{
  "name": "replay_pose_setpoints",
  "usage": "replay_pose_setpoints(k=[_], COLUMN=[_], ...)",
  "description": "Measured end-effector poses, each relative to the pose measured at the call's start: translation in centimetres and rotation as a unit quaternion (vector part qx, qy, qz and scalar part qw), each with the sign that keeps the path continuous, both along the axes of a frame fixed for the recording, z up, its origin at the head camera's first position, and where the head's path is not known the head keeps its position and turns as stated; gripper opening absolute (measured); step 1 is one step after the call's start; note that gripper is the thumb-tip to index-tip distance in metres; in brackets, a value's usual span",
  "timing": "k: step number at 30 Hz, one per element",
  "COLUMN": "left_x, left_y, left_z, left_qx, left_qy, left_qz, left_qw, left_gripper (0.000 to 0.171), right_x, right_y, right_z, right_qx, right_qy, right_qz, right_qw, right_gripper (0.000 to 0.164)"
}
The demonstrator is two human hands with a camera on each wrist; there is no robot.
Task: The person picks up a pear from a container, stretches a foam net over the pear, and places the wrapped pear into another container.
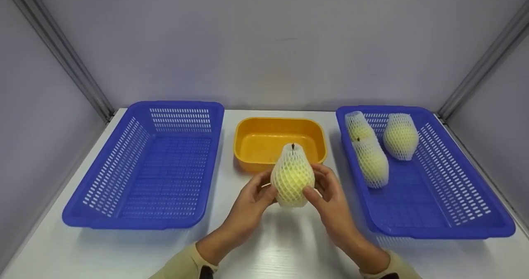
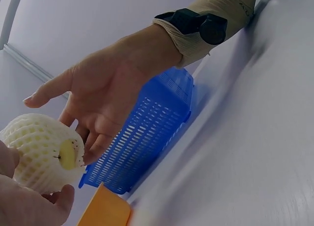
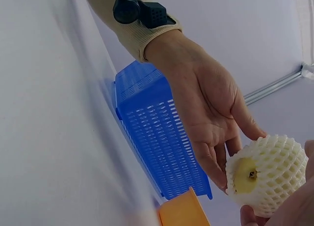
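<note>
A yellow pear (image 1: 292, 180) in a white foam net is held upright between both hands, in front of the orange tub (image 1: 281, 122). My left hand (image 1: 248, 204) holds it from the left, with the thumb at the pear's near left edge. From the right, my right hand (image 1: 332, 206) holds it with the thumb over the front and fingers behind. In the left wrist view, the netted pear (image 2: 41, 147) shows its bare yellow underside, with the right hand (image 2: 110, 91) opposite. The right wrist view shows the left hand (image 3: 206, 101) with fingertips at the net.
A blue basket (image 1: 142, 223) stands on the left of the white table (image 1: 272, 254). On the right, a second blue basket (image 1: 438, 231) contains several netted pears, including one pear (image 1: 401, 136) at the back and one pear (image 1: 371, 163) along the left wall.
</note>
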State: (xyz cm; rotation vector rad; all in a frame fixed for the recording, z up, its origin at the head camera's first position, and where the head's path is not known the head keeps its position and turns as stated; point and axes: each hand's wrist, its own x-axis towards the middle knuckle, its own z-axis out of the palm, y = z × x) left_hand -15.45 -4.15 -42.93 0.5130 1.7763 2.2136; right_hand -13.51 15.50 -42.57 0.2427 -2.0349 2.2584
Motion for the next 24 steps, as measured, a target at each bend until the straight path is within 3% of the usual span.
replay_pose_setpoints(k=[5, 17, 24], left_x=[-0.02, -0.21, -0.16], left_y=[-0.04, -0.34, -0.18], left_z=[0.32, 0.22, 0.18], left_qx=[-0.018, -0.002, 0.002], left_qy=[-0.006, -0.001, 0.005], left_qz=[-0.034, 0.030, 0.004], left_qw=[0.9992, 0.9995, 1.0000], left_gripper=[0.073, 0.058, 0.075], right_x=[-0.04, 0.06, 0.05], right_y=[-0.02, 0.11, 0.12], right_z=[0.00, 0.39, 0.25], right_qx=[0.002, 0.011, 0.035], right_qy=[-0.002, -0.021, -0.016], right_qz=[0.004, -0.005, 0.011], right_qw=[1.000, 1.000, 0.999], right_gripper=[0.052, 0.044, 0.050])
